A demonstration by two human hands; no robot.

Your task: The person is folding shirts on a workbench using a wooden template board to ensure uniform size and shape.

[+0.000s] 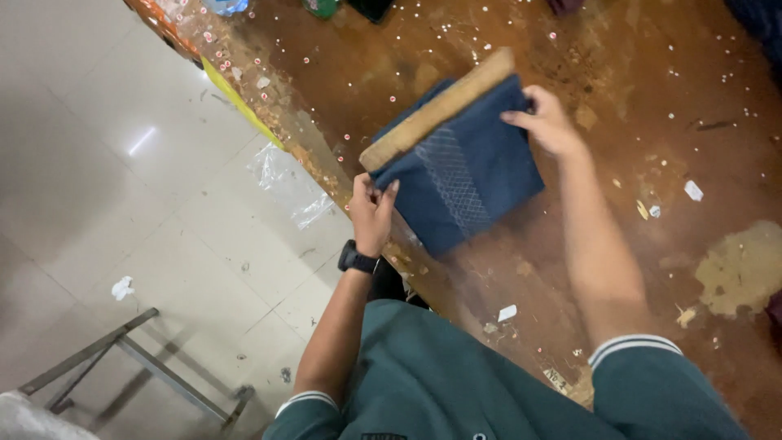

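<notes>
— Where do we have the folded navy cloth (464,175)?

— On the worn brown table (635,81), at its near-left edge. A flat wooden board (440,107) lies along its top edge, long axis running from seven o'clock to one o'clock.

— And our grips?

— Our left hand (372,213) pinches the cloth's corner at seven o'clock between thumb and fingers. Our right hand (547,122) clasps the corner at two o'clock, fingers curled over it.

— Texture?

— Soft knit, with a paler diamond-mesh stripe down the middle. Small pale beads speckle the scuffed tabletop. A crumpled clear plastic bag (285,183) lies on the white tiled floor (98,163) at nine o'clock.
</notes>
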